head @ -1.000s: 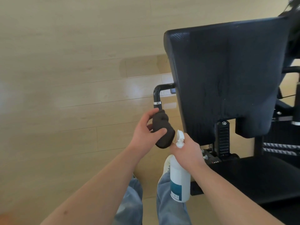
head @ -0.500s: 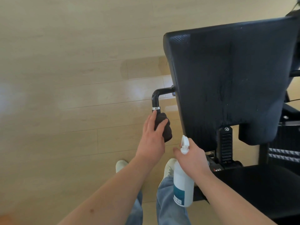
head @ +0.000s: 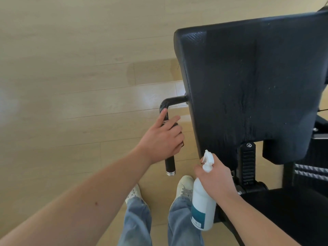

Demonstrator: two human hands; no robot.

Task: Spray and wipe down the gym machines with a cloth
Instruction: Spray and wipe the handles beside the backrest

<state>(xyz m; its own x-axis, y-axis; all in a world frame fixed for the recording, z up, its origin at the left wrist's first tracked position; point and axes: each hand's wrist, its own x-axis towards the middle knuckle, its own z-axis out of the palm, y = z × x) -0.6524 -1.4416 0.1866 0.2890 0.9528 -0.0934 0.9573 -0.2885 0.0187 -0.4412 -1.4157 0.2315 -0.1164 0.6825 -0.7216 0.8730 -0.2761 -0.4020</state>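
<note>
- Left hand (head: 163,139) of mine was curled round the black bent metal handle bar (head: 170,165) on the machine's left side. It pressed a dark cloth (head: 173,125) against the bar. Only slivers of cloth showed between the fingers, and the index finger lay straight along the bar toward its bend.
- Below that hand, the bar's lower end with its silver cap stuck out bare.
- Pale wooden plank floor (head: 71,86) lay underneath, with my white shoes (head: 184,185) and blue jeans (head: 138,224) at the bottom edge.
- Right hand (head: 216,176) gripped the neck of a white plastic spray bottle (head: 202,208) with a teal label. I held it upright, nozzle uppermost, near the pad's lower left corner.
- Large black textured back pad (head: 248,86) filled the right side, with the black seat (head: 292,213) below it.
</note>
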